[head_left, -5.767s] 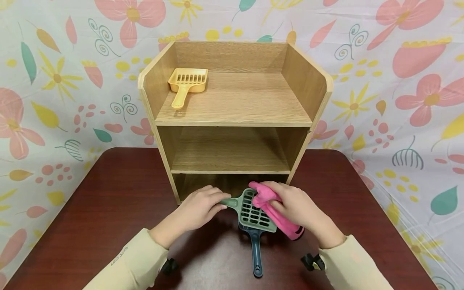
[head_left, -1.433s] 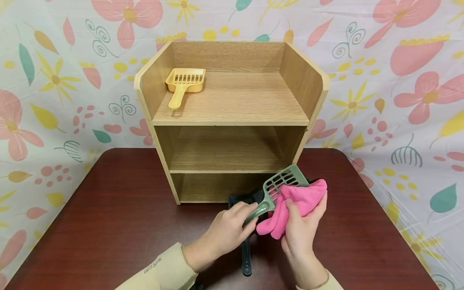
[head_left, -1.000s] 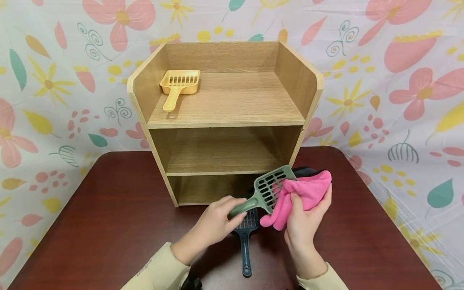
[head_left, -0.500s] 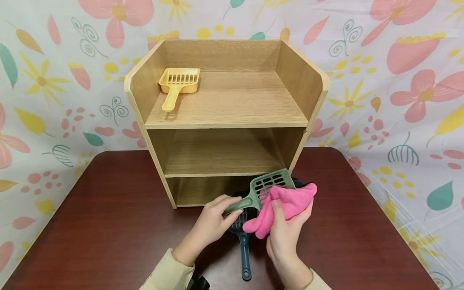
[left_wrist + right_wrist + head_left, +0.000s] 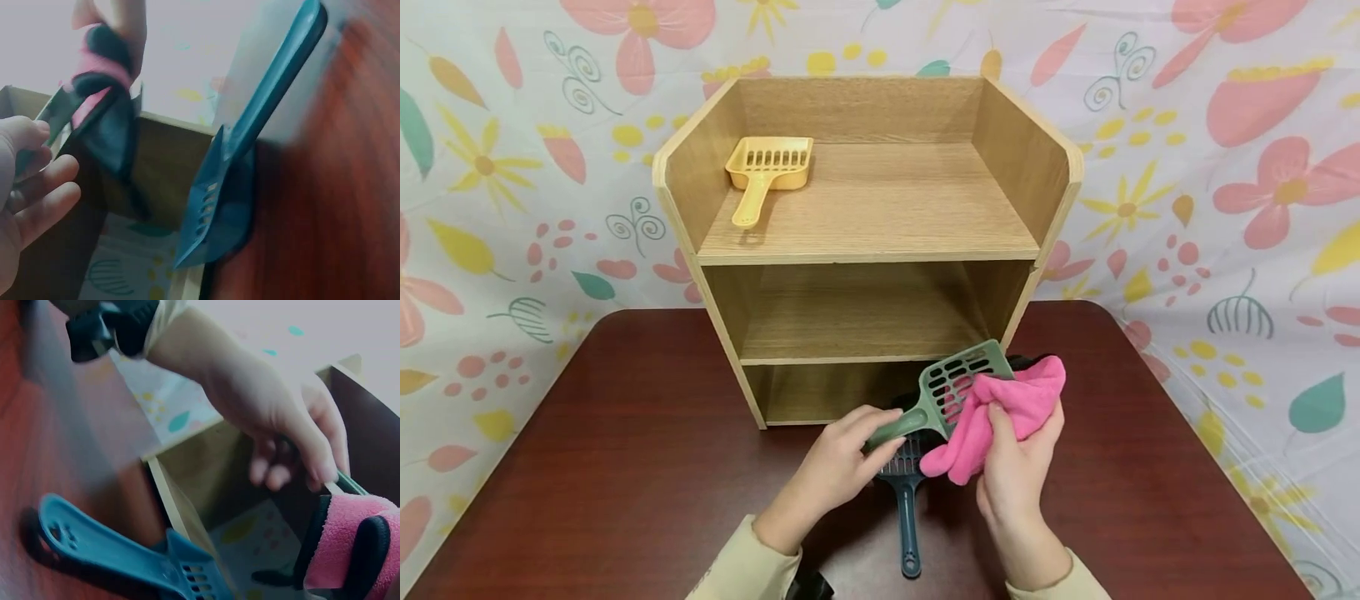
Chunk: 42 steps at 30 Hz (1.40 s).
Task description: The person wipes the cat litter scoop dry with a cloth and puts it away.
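Observation:
In the head view my left hand (image 5: 838,458) grips the handle of a green slotted litter scoop (image 5: 930,413), its head raised and tilted up to the right. A pink cloth (image 5: 1011,408) with dark edging is in my right hand (image 5: 1018,483), thumb on top, wrapped over the right part of the scoop's head and covering some slots. Below them a dark blue litter scoop (image 5: 907,525) lies on the table, handle toward me, its head partly hidden. The right wrist view also shows the cloth (image 5: 356,540) against the green scoop.
A wooden shelf unit (image 5: 880,254) stands at the back of the dark red table (image 5: 625,467). On its top shelf, at the left, sits a yellow litter scoop (image 5: 756,196) with a matching shallow tray. A flowered curtain (image 5: 1210,208) hangs behind.
Earlier the green scoop lay low over the blue one, with the cloth pressed from above. It has since been lifted and turned up rightward. Lately both hands shift only slightly, cloth still on the head.

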Each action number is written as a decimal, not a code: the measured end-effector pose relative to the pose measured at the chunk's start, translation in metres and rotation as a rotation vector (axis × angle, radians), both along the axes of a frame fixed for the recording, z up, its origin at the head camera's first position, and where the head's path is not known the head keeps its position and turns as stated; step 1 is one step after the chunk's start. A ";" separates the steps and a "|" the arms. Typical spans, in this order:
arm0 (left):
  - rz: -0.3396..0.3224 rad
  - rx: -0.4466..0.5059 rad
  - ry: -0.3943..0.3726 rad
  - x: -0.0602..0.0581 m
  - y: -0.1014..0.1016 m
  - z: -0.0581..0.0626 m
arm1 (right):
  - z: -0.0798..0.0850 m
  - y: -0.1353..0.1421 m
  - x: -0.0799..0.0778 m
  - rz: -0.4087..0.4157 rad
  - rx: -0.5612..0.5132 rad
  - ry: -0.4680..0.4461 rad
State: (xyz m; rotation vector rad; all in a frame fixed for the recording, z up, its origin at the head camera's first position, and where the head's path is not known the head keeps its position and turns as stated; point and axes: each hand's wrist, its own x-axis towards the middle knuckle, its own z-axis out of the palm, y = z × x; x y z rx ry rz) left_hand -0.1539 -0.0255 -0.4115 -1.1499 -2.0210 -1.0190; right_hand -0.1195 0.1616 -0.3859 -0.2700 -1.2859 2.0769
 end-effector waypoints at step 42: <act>-0.023 -0.081 -0.046 0.000 -0.002 0.008 | -0.002 0.031 -0.001 0.102 0.040 -0.099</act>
